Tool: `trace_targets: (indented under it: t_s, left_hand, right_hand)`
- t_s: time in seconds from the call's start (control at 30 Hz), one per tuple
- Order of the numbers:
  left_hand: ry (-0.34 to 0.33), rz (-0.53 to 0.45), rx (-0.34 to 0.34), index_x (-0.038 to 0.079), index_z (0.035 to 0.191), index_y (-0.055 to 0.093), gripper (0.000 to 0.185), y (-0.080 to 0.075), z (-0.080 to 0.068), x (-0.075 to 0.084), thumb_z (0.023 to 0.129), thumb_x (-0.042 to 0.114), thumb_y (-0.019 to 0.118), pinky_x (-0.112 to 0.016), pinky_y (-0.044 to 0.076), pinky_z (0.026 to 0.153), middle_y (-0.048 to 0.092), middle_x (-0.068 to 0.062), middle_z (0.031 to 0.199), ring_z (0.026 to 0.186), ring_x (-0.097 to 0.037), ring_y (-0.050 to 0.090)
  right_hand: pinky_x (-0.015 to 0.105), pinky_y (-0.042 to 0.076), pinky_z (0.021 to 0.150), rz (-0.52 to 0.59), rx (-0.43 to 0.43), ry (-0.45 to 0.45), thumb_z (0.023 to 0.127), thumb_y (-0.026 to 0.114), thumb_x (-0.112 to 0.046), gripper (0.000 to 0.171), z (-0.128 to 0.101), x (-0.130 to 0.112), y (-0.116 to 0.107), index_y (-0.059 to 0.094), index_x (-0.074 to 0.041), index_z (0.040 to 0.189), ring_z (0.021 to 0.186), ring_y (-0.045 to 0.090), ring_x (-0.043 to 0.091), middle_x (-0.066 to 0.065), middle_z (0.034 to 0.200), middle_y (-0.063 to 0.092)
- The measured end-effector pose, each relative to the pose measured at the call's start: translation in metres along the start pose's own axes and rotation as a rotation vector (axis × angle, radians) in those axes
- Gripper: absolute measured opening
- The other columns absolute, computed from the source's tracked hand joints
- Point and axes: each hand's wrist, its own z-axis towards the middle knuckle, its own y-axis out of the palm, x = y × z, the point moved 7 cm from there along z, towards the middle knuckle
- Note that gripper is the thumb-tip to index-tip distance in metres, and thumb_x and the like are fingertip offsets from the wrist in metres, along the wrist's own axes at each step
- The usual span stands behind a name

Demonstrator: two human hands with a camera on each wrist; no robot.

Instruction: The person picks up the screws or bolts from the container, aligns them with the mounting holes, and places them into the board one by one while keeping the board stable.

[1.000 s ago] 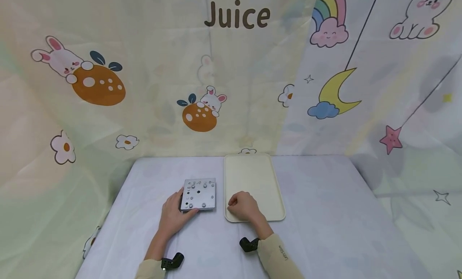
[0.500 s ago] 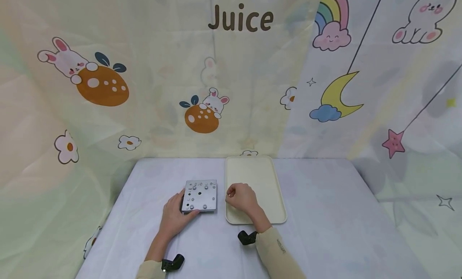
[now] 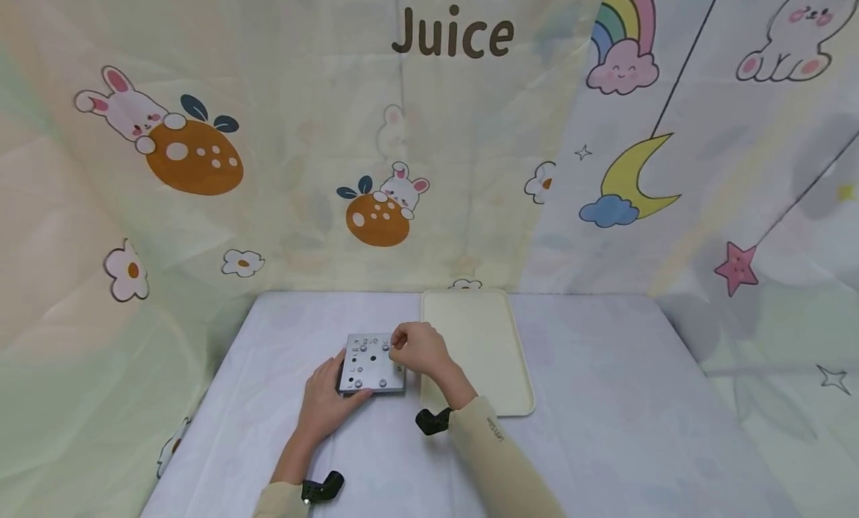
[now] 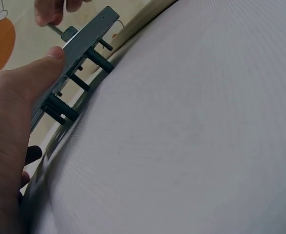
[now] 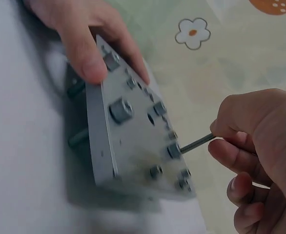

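A square silver metal plate (image 3: 373,370) carries several socket-head screws and small holes on its face. My left hand (image 3: 324,402) grips its left side, with the thumb along the near edge. In the left wrist view, threaded screw shanks (image 4: 100,60) stick out below the plate. My right hand (image 3: 424,352) is over the plate's right edge and pinches a thin hex key (image 5: 197,143) between thumb and forefinger. The key's tip meets the head of one socket-head screw (image 5: 174,150); how deep it sits cannot be seen. The other right-hand fingers are loosely curled.
A cream tray (image 3: 479,317) lies just right of the plate, partly under the right forearm. Both stand on a white-covered table (image 3: 604,399). A printed cloth backdrop (image 3: 302,130) rises behind the table. Each wrist wears a small black camera (image 3: 432,421).
My right hand has moved left from over the tray to the plate's upper right part, bringing the hex key to a screw. The left hand still grips the plate in the same place.
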Motion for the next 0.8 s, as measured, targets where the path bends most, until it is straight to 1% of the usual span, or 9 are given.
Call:
trace_targets:
  t_s: [0.13,0.23,0.37,0.47,0.53,0.63,0.8]
  left_hand:
    - [0.015,-0.011,0.008,0.01,0.149,0.039,0.105,0.001,-0.002,0.0,0.071,0.075,0.066,-0.057,0.036,0.1,0.053,-0.01,0.138,0.123,-0.034,0.047]
    - [0.014,-0.028,0.014,0.01,0.148,0.04,0.104,0.001,-0.002,-0.001,0.071,0.073,0.069,-0.056,0.038,0.098,0.055,-0.01,0.135,0.121,-0.033,0.049]
    - [-0.04,-0.085,-0.006,0.012,0.147,0.042,0.103,-0.001,-0.002,-0.006,0.069,0.07,0.074,-0.057,0.035,0.102,0.051,-0.013,0.138,0.127,-0.035,0.043]
    - [-0.088,-0.141,-0.03,0.013,0.147,0.042,0.103,-0.002,-0.002,-0.009,0.067,0.068,0.076,-0.059,0.031,0.105,0.046,-0.017,0.144,0.133,-0.038,0.037]
    - [-0.102,-0.16,-0.041,0.013,0.147,0.042,0.103,-0.002,0.0,-0.01,0.067,0.067,0.077,-0.062,0.03,0.105,0.042,-0.019,0.145,0.134,-0.039,0.035]
    - [-0.097,-0.183,-0.031,0.012,0.147,0.042,0.101,-0.004,0.003,-0.011,0.068,0.064,0.079,-0.062,0.029,0.105,0.041,-0.02,0.146,0.135,-0.04,0.034]
    - [-0.087,-0.212,-0.03,0.012,0.147,0.042,0.1,-0.005,0.002,-0.012,0.068,0.06,0.081,-0.06,0.029,0.106,0.043,-0.017,0.145,0.135,-0.038,0.034]
  right_hand:
    - [0.019,0.043,0.051,0.035,-0.033,-0.023,0.078,0.07,-0.015,0.004,0.008,-0.012,0.014,0.07,-0.018,0.082,0.061,0.053,0.004,-0.014,0.07,0.06]
    - [0.018,0.043,0.053,0.076,-0.042,-0.063,0.081,0.071,-0.015,0.003,0.012,-0.021,0.024,0.072,-0.015,0.083,0.062,0.052,0.003,-0.014,0.071,0.061]
    - [0.018,0.044,0.058,0.123,-0.061,-0.105,0.083,0.071,-0.015,0.004,0.017,-0.03,0.033,0.073,-0.013,0.085,0.066,0.052,0.003,-0.014,0.072,0.061]
    - [0.018,0.044,0.062,0.138,-0.076,-0.108,0.084,0.071,-0.016,0.004,0.021,-0.035,0.036,0.073,-0.013,0.086,0.068,0.053,0.003,-0.014,0.072,0.061]
    - [0.018,0.045,0.062,0.136,-0.073,-0.111,0.084,0.072,-0.017,0.004,0.024,-0.037,0.037,0.073,-0.013,0.086,0.068,0.053,0.002,-0.014,0.072,0.06]
    - [0.017,0.045,0.063,0.136,-0.065,-0.125,0.084,0.072,-0.017,0.004,0.029,-0.041,0.039,0.073,-0.013,0.086,0.069,0.054,0.001,-0.014,0.072,0.061]
    - [0.016,0.045,0.062,0.148,-0.085,-0.14,0.084,0.072,-0.016,0.003,0.033,-0.044,0.046,0.073,-0.013,0.086,0.068,0.053,-0.001,-0.014,0.072,0.062]
